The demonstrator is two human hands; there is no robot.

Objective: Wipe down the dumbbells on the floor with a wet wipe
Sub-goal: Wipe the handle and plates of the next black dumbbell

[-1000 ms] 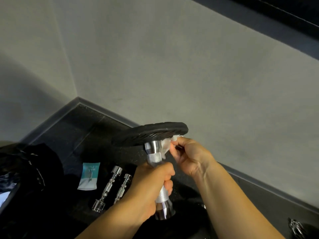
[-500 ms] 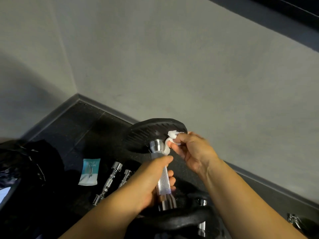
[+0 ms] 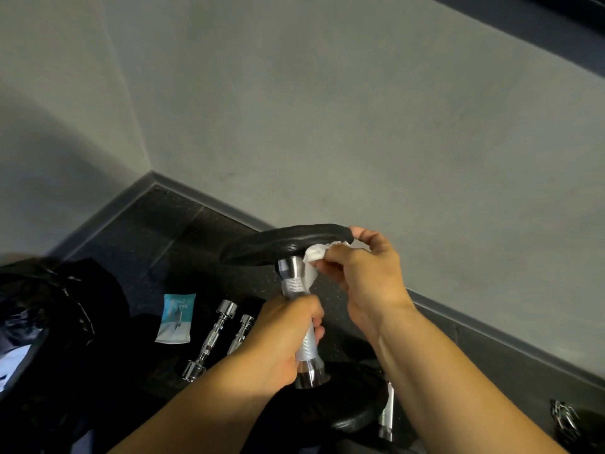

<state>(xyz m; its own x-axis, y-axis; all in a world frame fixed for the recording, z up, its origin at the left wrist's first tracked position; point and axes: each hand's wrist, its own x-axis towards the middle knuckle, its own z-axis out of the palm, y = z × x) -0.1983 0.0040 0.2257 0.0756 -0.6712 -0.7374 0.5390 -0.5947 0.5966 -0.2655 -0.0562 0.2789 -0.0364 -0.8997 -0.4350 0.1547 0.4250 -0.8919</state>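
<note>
Dumbbell (image 3: 294,285) held upright above the dark floor (image 3: 170,231), out from the floor's far corner, black upper plate (image 3: 281,245) on top. It looks heavy and rigid, top-loaded by that plate, so I'd judge the knurled steel handle the one sound place to take it; the polished collars would likely slip. The left hand (image 3: 288,335) is wrapped tight round that handle. The right hand (image 3: 363,276) pinches the wet wipe (image 3: 312,262), soft, limp and bunched, against the plate's underside by the collar. Down on the floor lie a teal wipe packet (image 3: 176,317) and, just beside it, two bare chrome bars (image 3: 212,342).
</note>
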